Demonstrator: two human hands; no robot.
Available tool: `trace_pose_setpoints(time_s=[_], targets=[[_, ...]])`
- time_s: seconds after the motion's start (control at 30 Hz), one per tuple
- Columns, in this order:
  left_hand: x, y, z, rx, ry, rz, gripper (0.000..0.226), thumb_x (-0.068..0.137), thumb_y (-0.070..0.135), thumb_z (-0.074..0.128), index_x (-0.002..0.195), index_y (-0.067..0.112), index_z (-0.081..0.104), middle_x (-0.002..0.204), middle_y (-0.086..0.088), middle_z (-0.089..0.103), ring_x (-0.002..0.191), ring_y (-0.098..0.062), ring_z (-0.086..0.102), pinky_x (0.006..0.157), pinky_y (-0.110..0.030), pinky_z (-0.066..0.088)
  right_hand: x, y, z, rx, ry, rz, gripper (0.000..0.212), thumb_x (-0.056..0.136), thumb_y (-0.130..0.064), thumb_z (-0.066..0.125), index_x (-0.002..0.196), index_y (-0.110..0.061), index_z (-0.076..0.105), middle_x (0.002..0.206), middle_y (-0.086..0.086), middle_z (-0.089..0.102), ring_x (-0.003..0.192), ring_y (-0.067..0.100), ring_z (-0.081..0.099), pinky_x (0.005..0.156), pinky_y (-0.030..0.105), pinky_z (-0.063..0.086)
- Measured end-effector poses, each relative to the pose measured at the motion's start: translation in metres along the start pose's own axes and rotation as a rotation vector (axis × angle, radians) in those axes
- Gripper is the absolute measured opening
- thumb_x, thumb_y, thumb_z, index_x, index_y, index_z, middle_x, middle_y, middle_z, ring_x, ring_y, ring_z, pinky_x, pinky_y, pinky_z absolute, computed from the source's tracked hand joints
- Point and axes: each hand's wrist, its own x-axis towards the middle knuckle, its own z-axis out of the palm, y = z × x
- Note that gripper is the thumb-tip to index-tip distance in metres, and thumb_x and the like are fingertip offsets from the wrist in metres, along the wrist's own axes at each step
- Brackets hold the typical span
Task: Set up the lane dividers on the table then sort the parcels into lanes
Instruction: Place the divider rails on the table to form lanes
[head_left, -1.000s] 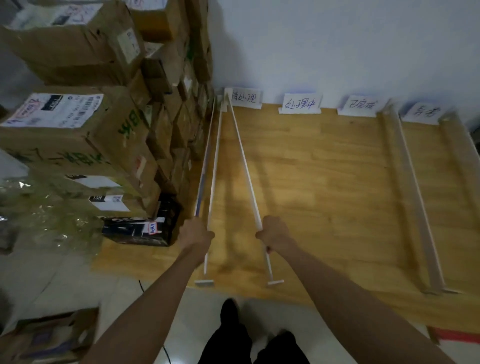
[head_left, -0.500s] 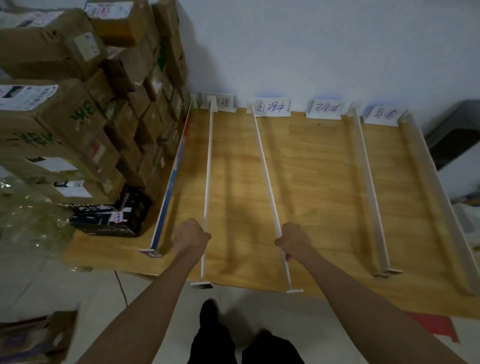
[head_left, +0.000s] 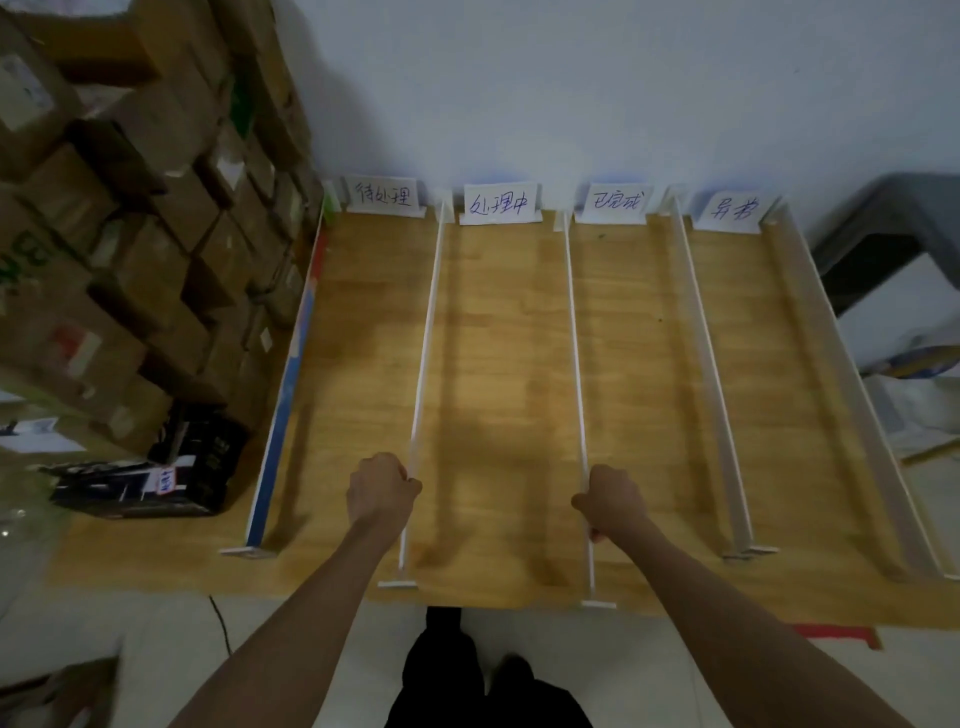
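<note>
Both held dividers are now sitting farther apart than a second ago, each spread rightward into its own lane line. Left hand (head_left: 382, 488) is closing around the second divider (head_left: 425, 364), right hand (head_left: 610, 499) around the third divider (head_left: 574, 364), each running lengthwise from 6 toward 12 o'clock on the surface (head_left: 498, 415). Five dividers are standing, framing four lanes below the label cards (head_left: 500, 203). Judging by this, setup is nearly finished; the parcels (head_left: 130, 260), stacked at 9 o'clock, are still awaiting sorting.

You have five lane dividers (head_left: 575, 343) standing on the tabletop (head_left: 498, 374), four paper labels (head_left: 500, 203) along its far edge, and one black parcel (head_left: 156, 470). The stacked cardboard boxes (head_left: 130, 234) are too blurred to count.
</note>
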Motion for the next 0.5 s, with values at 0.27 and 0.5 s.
trace_pose_setpoints(time_s=[0.27, 0.5], targets=[[0.041, 0.000, 0.008, 0.018, -0.011, -0.017, 0.008, 0.085, 0.022, 0.068, 0.087, 0.014, 0.069, 0.084, -0.003, 0.067, 0.079, -0.022, 0.062, 0.065, -0.030, 0.050, 0.034, -0.015, 0.003, 0.043, 0.012, 0.038, 0.024, 0.084, -0.025, 0.067, 0.098, -0.007, 0.058, 0.096, 0.016, 0.069, 0.085, 0.034, 0.070, 0.076, 0.041, 0.059], [0.075, -0.003, 0.015, 0.104, -0.034, 0.015, 0.011, 0.088, 0.025, 0.065, 0.094, 0.017, 0.069, 0.096, -0.004, 0.068, 0.091, -0.025, 0.063, 0.071, -0.033, 0.051, 0.054, -0.029, 0.006, 0.028, 0.064, 0.085, 0.040, 0.086, -0.023, 0.068, 0.114, -0.007, 0.045, 0.109, 0.014, 0.061, 0.100, 0.037, 0.064, 0.074, 0.040, 0.052]])
